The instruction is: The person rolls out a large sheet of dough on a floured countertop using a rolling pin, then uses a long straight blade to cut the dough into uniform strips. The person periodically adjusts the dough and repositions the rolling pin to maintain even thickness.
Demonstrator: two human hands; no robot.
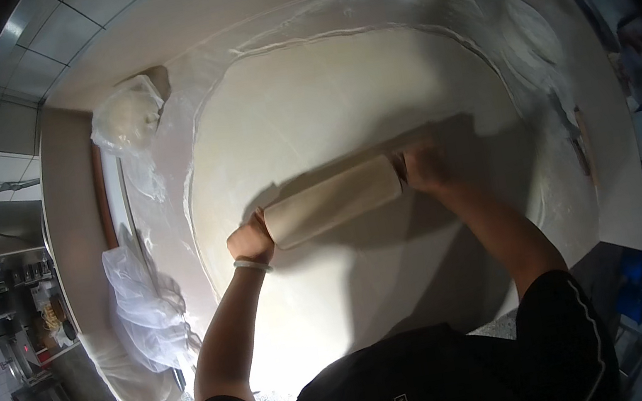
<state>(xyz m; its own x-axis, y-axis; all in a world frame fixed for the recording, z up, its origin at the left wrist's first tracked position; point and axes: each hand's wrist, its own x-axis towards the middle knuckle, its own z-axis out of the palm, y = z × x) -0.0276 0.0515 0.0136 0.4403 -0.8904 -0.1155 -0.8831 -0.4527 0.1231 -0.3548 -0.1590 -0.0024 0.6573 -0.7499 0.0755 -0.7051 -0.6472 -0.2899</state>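
A very wide, thin sheet of dough (305, 102) covers most of the work table before me and reaches its near edge. Across its middle lies a thick, pale rolling pin (334, 201), tilted so that its right end is farther from me. My left hand (250, 241) is closed around the handle at the left end; a light bangle circles that wrist. At the other end my right hand (426, 167), slightly blurred, grips the right handle. Shadows of the pin and my arms fall on the dough.
A clear plastic bag holding a pale lump (125, 118) sits at the far left. Nearer on the left lies crumpled translucent plastic (145, 304). White flour (528, 35) is spread beyond the dough's right edge, with a thin wooden stick (586, 146) at the right.
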